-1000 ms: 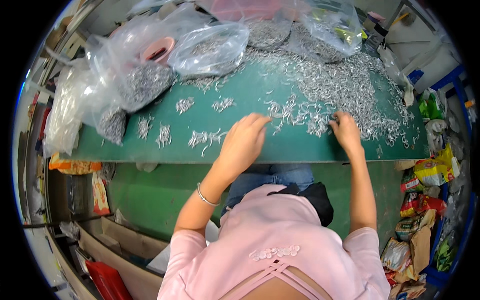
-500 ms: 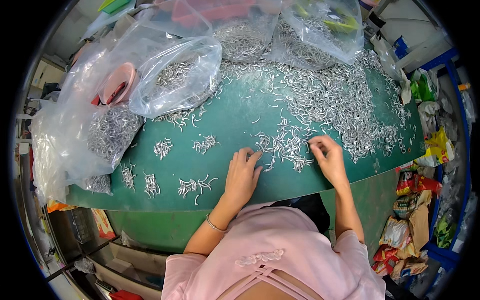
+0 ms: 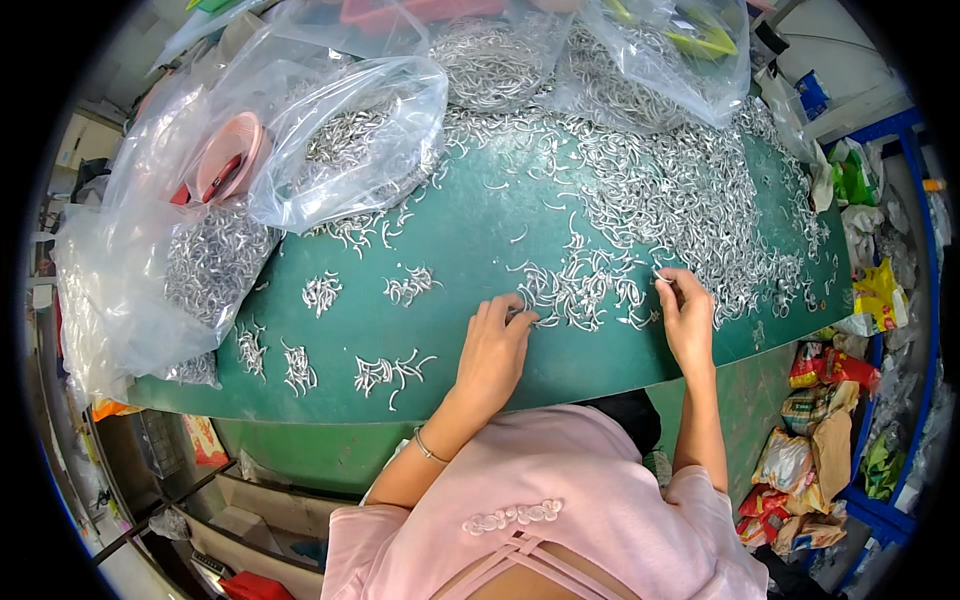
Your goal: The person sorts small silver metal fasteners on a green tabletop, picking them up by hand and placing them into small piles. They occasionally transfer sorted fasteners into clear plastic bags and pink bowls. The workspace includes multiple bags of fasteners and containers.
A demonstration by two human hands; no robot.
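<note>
Small curved silvery metal pieces lie in a loose pile (image 3: 580, 290) on the green tabletop (image 3: 470, 240), between my two hands. At the pile's right edge, my right hand (image 3: 688, 318) pinches a curved metal piece (image 3: 662, 278) between thumb and fingers. My left hand (image 3: 492, 345) rests at the left edge, its fingers curled and the thumb closed toward them. Whatever those fingers hold, if anything, is too small to make out. Left of my left hand sit several small separate clusters, among them one nearby (image 3: 411, 287) and one closer to the table's front edge (image 3: 388, 373).
A big heap of the same pieces (image 3: 660, 190) spreads over the right and far side. Clear plastic bags of pieces (image 3: 350, 150) line the far left, with a pink bowl (image 3: 232, 158) by them. Blue shelving (image 3: 900, 300) and packets (image 3: 785, 465) stand at right.
My right hand has shifted right, away from the pile's middle, and a curved piece now shows at its fingertips. My left hand has moved slightly right against the pile.
</note>
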